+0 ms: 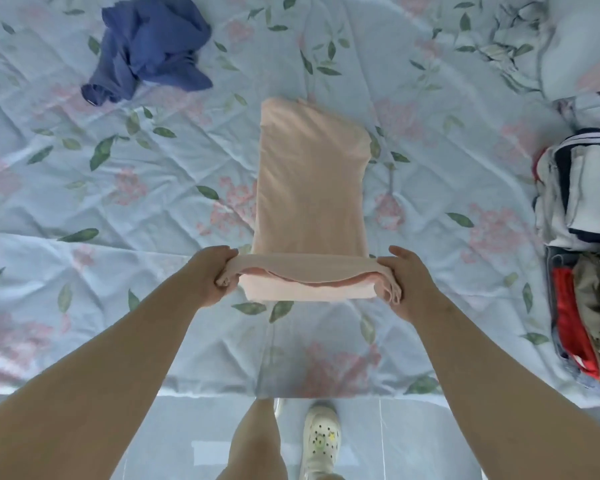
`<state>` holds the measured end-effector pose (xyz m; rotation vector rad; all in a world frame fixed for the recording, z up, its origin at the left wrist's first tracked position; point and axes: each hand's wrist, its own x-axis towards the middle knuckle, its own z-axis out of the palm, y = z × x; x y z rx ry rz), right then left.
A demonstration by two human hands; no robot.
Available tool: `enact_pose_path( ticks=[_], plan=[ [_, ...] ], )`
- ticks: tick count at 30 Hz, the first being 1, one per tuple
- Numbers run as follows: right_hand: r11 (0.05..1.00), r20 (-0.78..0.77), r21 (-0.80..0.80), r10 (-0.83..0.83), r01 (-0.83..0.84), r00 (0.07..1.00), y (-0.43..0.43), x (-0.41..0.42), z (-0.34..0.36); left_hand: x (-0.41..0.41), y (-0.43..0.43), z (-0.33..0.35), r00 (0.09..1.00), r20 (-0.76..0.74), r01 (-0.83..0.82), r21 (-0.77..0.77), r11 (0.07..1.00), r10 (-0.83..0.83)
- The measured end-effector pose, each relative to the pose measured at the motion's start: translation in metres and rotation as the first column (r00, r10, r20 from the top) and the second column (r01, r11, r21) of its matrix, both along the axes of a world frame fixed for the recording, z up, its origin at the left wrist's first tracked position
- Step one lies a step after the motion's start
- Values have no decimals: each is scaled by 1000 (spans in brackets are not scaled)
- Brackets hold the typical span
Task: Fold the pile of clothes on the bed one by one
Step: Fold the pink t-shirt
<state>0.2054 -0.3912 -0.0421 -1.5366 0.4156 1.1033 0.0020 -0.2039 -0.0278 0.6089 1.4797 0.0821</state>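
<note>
While the peach cloth [310,188] lies on the bed [153,209], we hold its near end.
Our left hand [210,275] and right hand [404,284] each clamp one corner.

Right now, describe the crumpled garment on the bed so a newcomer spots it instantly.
Start at the pale floral bedspread. At its far left lies the blue garment, apart from everything else. It is the only dark, crumpled heap: the peach garment lies in a flat strip mid-bed, and the folded stacks sit at the right edge.
</note>
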Motion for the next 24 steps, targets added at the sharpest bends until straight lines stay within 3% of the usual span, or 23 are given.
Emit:
enact_pose_path(
  ticks=[3, 5, 6, 8, 10, 12, 14, 17, 19, 21, 24],
  plan=[
    [961, -23, 190, -200, 201, 980, 52, 32, 13, 44, 47, 14, 915, 267, -297, -58, 953, 302],
    [947, 142, 247, -246, 206, 959, 77, 48, 16, 65, 76, 14, 812, 459, -408, 7, 913, 360],
    [961, 253, 226, -216, 160, 943, 84, 52, 15, 73, 87, 10, 813, 491, -398, 76, 914, 313],
    [993, 420, 108, -82, 40, 904, 92, 52, 5, 81, 95, -2, 919, 382, -209, 266, 941, 96],
    [993, 539, -78, 121, -94, 834, 90, 46, -13, 82, 87, -24, 976, 105, 121, 463, 878, -190],
    [913, 607, -301, 406, -275, 683, 85, 37, -36, 77, 75, -52, 868, -226, 483, 593, 644, -442],
    [706, 571, -518, 706, -482, 420, 80, 29, -63, 70, 61, -81, 591, -475, 770, 574, 280, -652],
    [276, 335, -734, 942, -621, 23, 72, 22, -102, 58, 40, -120, 92, -675, 904, 365, -224, -732],
    [161, 274, -775, 957, -611, -95, 65, 19, -121, 51, 29, -141, -97, -758, 890, 224, -397, -645],
    [171, 318, -815, 931, -554, -180, 58, 20, -132, 46, 24, -154, -128, -816, 873, 178, -455, -563],
    [246, 420, -807, 878, -537, -230, 48, 32, -135, 42, 21, -150, 15, -845, 811, 323, -489, -534]
  ],
)
